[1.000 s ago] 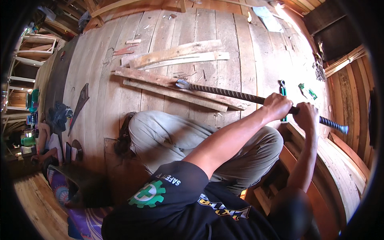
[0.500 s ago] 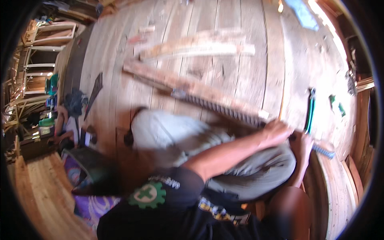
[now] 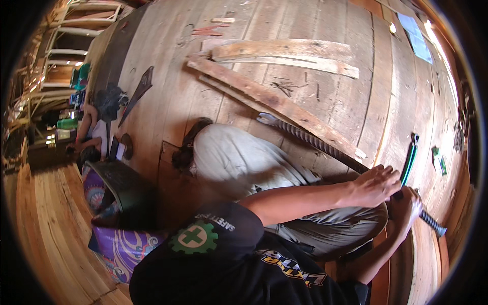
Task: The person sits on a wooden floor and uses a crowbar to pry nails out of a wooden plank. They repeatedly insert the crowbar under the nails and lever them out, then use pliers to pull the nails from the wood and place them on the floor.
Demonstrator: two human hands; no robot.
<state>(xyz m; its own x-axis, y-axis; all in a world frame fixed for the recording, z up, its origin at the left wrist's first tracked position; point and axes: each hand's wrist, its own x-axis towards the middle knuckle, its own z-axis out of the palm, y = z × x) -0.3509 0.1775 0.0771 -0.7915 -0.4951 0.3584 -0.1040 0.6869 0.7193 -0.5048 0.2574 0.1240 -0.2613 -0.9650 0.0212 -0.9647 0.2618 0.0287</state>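
Note:
A long dark ribbed metal bar (image 3: 317, 144) with a flattened pale end slants from the middle of the floor towards my hands, one side against a plank. My left hand (image 3: 375, 186) lies over the bar with curled fingers; what is under its palm is hidden. Just beyond it, my right hand (image 3: 406, 207) is closed around the bar, whose ribbed far end sticks out past my fist. A green-handled tool (image 3: 409, 160) stretches away from between my hands; its near end is partly hidden, and I cannot tell whether either hand touches it.
Long planks (image 3: 284, 104) lie ahead on the board floor, with loose nails (image 3: 284, 85) beside them. A handsaw (image 3: 138, 92) is at the left. A dark bucket (image 3: 129, 190) and purple patterned bag (image 3: 122, 249) stand at my left. Another person (image 3: 91, 133) is at the far left.
The view has shifted, so floor things sit further right and lower. My left hand's fingers look looser over the bar. My right hand keeps its place on it.

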